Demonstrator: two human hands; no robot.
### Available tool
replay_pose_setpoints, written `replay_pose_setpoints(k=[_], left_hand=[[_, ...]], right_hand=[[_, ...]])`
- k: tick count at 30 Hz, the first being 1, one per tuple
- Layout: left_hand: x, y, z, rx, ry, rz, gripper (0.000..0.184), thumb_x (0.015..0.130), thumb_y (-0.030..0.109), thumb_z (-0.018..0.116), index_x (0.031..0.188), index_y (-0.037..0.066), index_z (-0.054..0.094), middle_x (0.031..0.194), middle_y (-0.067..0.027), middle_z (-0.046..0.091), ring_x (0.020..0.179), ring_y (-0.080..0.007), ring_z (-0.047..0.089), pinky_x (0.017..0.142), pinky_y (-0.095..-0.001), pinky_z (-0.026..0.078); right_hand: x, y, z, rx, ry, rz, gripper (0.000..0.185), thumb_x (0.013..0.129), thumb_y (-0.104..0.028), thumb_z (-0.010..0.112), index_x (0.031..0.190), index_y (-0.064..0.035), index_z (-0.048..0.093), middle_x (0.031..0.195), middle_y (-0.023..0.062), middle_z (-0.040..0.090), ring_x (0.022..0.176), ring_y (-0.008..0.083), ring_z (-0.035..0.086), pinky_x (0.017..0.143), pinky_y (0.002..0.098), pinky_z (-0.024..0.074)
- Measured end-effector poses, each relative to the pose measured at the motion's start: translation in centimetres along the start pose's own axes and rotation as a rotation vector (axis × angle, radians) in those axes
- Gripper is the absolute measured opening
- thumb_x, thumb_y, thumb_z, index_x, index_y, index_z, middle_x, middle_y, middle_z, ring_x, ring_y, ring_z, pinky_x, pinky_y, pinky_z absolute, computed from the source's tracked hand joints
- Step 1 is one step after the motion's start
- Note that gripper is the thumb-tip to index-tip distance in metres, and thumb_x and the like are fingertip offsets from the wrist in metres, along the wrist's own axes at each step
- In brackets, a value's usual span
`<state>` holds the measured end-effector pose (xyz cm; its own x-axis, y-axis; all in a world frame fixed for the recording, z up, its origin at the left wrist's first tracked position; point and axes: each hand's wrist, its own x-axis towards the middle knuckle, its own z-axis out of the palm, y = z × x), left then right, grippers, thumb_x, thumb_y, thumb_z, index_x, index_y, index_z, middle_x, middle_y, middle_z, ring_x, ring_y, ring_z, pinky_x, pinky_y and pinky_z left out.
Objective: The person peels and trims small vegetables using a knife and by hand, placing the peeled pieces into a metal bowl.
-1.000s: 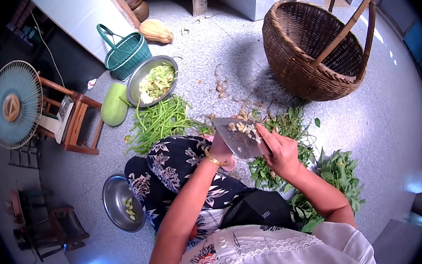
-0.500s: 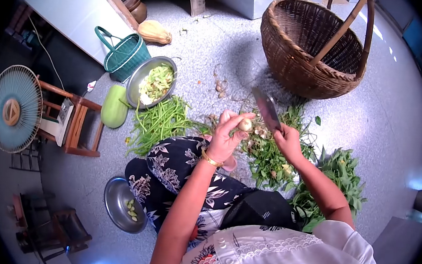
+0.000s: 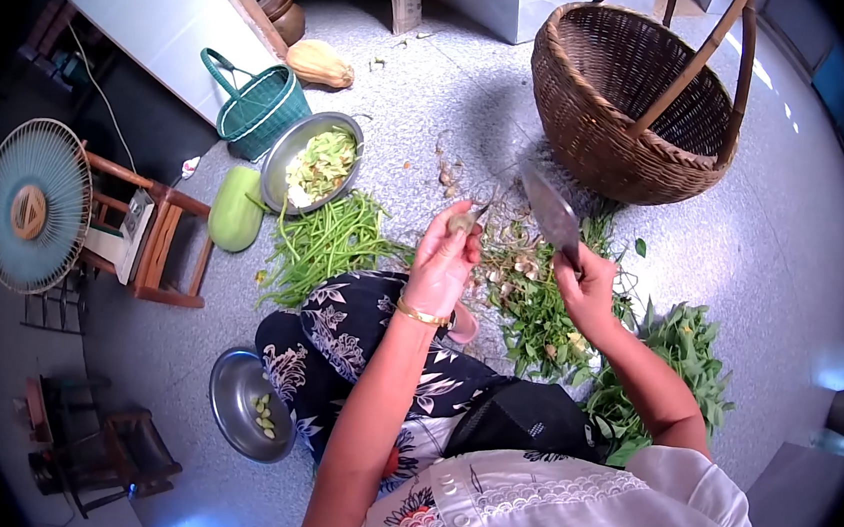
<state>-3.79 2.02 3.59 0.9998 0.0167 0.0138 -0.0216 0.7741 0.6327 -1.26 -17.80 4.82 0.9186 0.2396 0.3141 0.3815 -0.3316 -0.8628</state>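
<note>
Held up over the floor in my left hand [image 3: 440,263], fingers closed round it, is a small pale garlic bulb [image 3: 463,223] with a thin dark stem end pointing up and right. My right hand [image 3: 588,290] grips a cleaver [image 3: 550,211] by its handle, the broad blade tilted up and to the left. Blade and bulb are apart. Below the hands lie garlic skins and dry stalks [image 3: 513,256]. Leafy greens [image 3: 542,324] are spread beneath the right hand, and a thicker leafy pile [image 3: 680,356] is by the right forearm.
A wicker basket [image 3: 593,148] stands ahead right. To the left are a metal bowl of cut vegetables [image 3: 275,165], long green beans [image 3: 328,245], a green gourd [image 3: 236,209], a teal basket [image 3: 264,114], a squash [image 3: 319,63] and a fan [image 3: 36,205]. Another bowl [image 3: 228,417] sits beside my leg.
My left hand has turned the garlic bulb, so its stem end now shows, and has moved slightly left. The cleaver has shifted a little right, away from the bulb. The view has shifted slightly.
</note>
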Motion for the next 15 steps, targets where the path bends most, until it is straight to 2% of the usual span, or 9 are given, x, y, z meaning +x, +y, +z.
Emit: replay_pose_setpoints(k=[2, 3, 6, 7, 10, 12, 13, 14, 15], left_hand=[[0.2, -0.3, -0.8, -0.026, 0.046, 0.002, 0.037, 0.083, 0.010, 0.053, 0.117, 0.002, 0.042, 0.091, -0.0028, 0.049, 0.076, -0.0088, 0.045, 0.066, -0.0198, 0.038], [0.3, -0.3, -1.0, 0.022, 0.083, 0.033, 0.036, 0.083, 0.009, 0.052, 0.116, 0.001, 0.043, 0.091, -0.0024, 0.049, 0.076, -0.0082, 0.046, 0.066, -0.0197, 0.038], [0.2, -0.5, -1.4, 0.093, 0.159, 0.068, 0.033, 0.083, 0.007, 0.051, 0.115, -0.001, 0.044, 0.089, -0.0014, 0.051, 0.076, -0.0069, 0.047, 0.070, -0.0195, 0.040], [0.2, -0.5, -1.5, 0.083, 0.160, 0.054, 0.035, 0.083, 0.006, 0.052, 0.115, -0.002, 0.044, 0.090, -0.0015, 0.052, 0.077, -0.0072, 0.049, 0.073, -0.0198, 0.041], [0.3, -0.7, -1.7, 0.087, 0.148, 0.026, 0.040, 0.080, 0.005, 0.056, 0.116, -0.003, 0.042, 0.095, -0.0026, 0.052, 0.079, -0.0085, 0.052, 0.077, -0.0216, 0.044], [0.1, -0.9, -1.5, 0.121, 0.150, 0.047, 0.043, 0.075, 0.007, 0.060, 0.113, -0.004, 0.042, 0.096, -0.0074, 0.054, 0.084, -0.0136, 0.054, 0.075, -0.0257, 0.045], [0.3, -1.2, -1.7, 0.181, 0.159, 0.081, 0.038, 0.077, 0.015, 0.059, 0.107, -0.002, 0.044, 0.095, -0.0084, 0.054, 0.083, -0.0167, 0.056, 0.074, -0.0286, 0.047], [0.5, -1.3, -2.3, 0.179, 0.156, 0.080, 0.038, 0.077, 0.015, 0.059, 0.107, -0.002, 0.044, 0.095, -0.0084, 0.054, 0.083, -0.0167, 0.056, 0.074, -0.0286, 0.047], [0.9, -0.8, -2.4, 0.087, 0.053, -0.016, 0.035, 0.078, 0.019, 0.056, 0.105, -0.001, 0.045, 0.094, -0.0091, 0.055, 0.083, -0.0184, 0.056, 0.074, -0.0301, 0.047]], right_hand=[[0.1, -0.6, 0.4, -0.031, -0.028, -0.088, 0.031, 0.071, 0.001, 0.050, 0.100, -0.0033, 0.057, 0.057, 0.0050, 0.048, 0.049, 0.0076, 0.044, 0.048, 0.0216, 0.0386], [0.1, -0.3, 0.6, -0.038, -0.053, -0.127, 0.041, 0.067, 0.004, 0.051, 0.107, -0.0038, 0.055, 0.062, 0.0078, 0.053, 0.051, 0.0111, 0.051, 0.051, 0.0221, 0.0417], [0.1, -0.4, 1.2, -0.071, -0.055, -0.207, 0.041, 0.064, 0.004, 0.052, 0.105, -0.0034, 0.056, 0.067, 0.0102, 0.057, 0.055, 0.0161, 0.056, 0.052, 0.0243, 0.0443], [0.0, -0.2, 1.4, -0.078, -0.051, -0.250, 0.041, 0.063, 0.003, 0.054, 0.104, -0.0027, 0.056, 0.070, 0.0123, 0.059, 0.056, 0.0213, 0.058, 0.053, 0.0270, 0.0462], [0.3, -0.7, 1.6, -0.116, -0.040, -0.395, 0.041, 0.063, 0.002, 0.057, 0.104, -0.0020, 0.055, 0.068, 0.0120, 0.058, 0.055, 0.0229, 0.057, 0.052, 0.0284, 0.0460], [0.3, -0.7, 1.7, -0.149, -0.068, -0.406, 0.042, 0.063, 0.001, 0.059, 0.104, -0.0023, 0.055, 0.066, 0.0110, 0.056, 0.052, 0.0224, 0.055, 0.049, 0.0294, 0.0449], [0.3, -0.5, 1.8, -0.162, -0.081, -0.459, 0.042, 0.063, 0.000, 0.059, 0.105, -0.0029, 0.054, 0.063, 0.0099, 0.055, 0.051, 0.0218, 0.054, 0.047, 0.0296, 0.0439], [0.4, -0.4, 1.9, -0.175, -0.093, -0.511, 0.042, 0.064, -0.002, 0.060, 0.106, -0.0036, 0.054, 0.061, 0.0089, 0.054, 0.049, 0.0212, 0.053, 0.045, 0.0299, 0.0429], [0.4, -0.4, 1.8, -0.222, -0.122, -0.505, 0.040, 0.066, -0.004, 0.060, 0.106, -0.0044, 0.054, 0.057, 0.0072, 0.051, 0.047, 0.0204, 0.052, 0.043, 0.0304, 0.0416]])
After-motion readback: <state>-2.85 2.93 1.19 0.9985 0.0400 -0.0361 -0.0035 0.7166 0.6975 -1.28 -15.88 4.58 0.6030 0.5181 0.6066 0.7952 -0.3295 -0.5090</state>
